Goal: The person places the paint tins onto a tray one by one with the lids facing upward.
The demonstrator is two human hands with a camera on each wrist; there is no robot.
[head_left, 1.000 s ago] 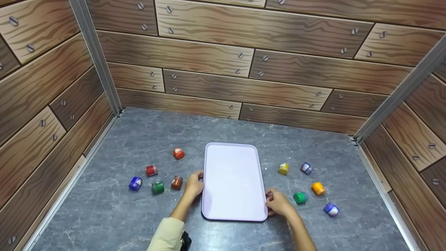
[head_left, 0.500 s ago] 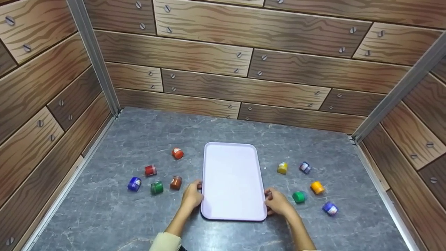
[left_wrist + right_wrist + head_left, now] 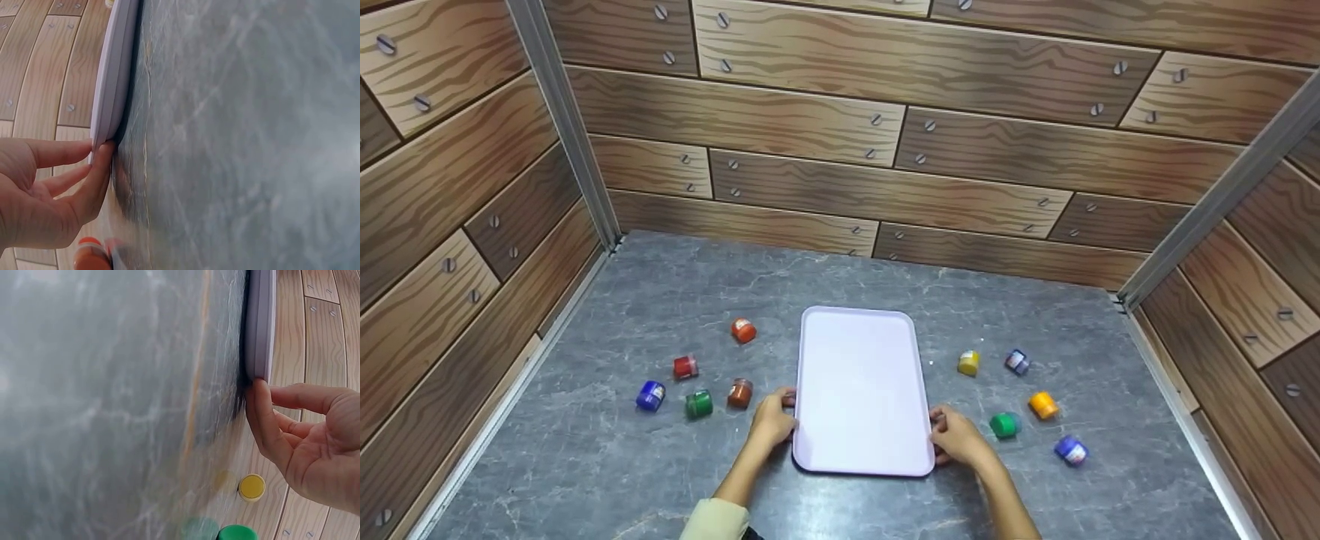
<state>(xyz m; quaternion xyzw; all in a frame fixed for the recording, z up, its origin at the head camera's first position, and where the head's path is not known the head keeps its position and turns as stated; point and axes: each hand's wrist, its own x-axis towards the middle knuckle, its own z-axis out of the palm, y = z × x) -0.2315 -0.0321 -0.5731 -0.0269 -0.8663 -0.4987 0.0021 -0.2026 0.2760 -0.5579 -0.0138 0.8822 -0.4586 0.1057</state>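
A pale lilac rectangular tray (image 3: pixel 861 390) lies on the grey marbled table, its long sides running away from me. My left hand (image 3: pixel 772 420) pinches its left rim toward the near end; in the left wrist view the thumb (image 3: pixel 67 153) meets the rim while the fingers reach beneath. Opposite, my right hand (image 3: pixel 958 435) grips the right rim the same way, fingertips tucked under the edge in the right wrist view. Nearest the left hand is a brown paint jar (image 3: pixel 739 393). A green paint jar (image 3: pixel 1005 425) lies just right of the right hand.
Left of the tray lie more small jars: orange-red (image 3: pixel 743 330), red (image 3: pixel 685 367), blue (image 3: pixel 650 395) and green (image 3: pixel 699 404). On the right are yellow (image 3: pixel 969 363), dark blue (image 3: pixel 1018 361), orange (image 3: pixel 1043 406) and violet-blue (image 3: pixel 1071 451) jars. Wood-patterned walls (image 3: pixel 840 180) enclose the table.
My left hand has slid a little toward me along the tray's left rim. The right hand, the tray and the jars stay in place.
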